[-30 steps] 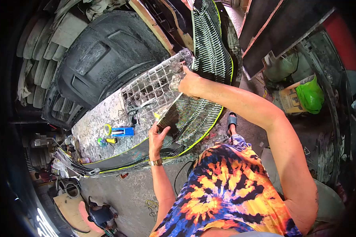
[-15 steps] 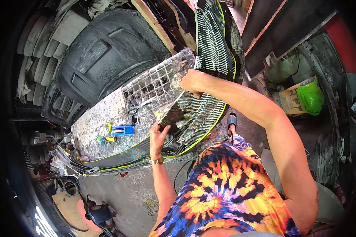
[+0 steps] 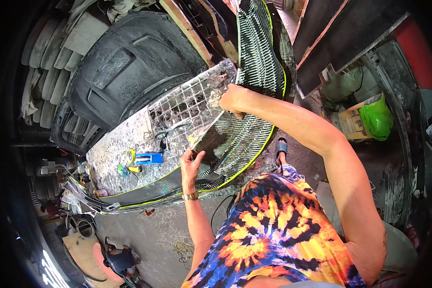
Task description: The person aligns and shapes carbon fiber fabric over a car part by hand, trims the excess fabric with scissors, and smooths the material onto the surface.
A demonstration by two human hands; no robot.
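A long black-and-silver woven cloth [image 3: 242, 137], which looks like carbon-fibre fabric with a bright yellow-green edge, curves along the near side of the worktable [image 3: 110, 144]. My left hand [image 3: 190, 168] pinches its inner edge between thumb and fingers. Farther up the same edge, my right hand [image 3: 233, 100] is closed on the fabric, its fingertips partly hidden. Between the two hands the edge runs fairly straight. Scissors [image 3: 170, 129] lie on the table just beyond my left hand. A blue tape dispenser [image 3: 149, 158] and a yellow tape roll [image 3: 131, 154] rest to its left.
A large dark moulded panel [image 3: 129, 67] leans behind the table, beside a wire grid [image 3: 187, 101]. Dark boards [image 3: 331, 43] stand at upper right, above a green bag [image 3: 377, 117] on a box. Another person [image 3: 121, 259] is at lower left, near a wooden board [image 3: 84, 252].
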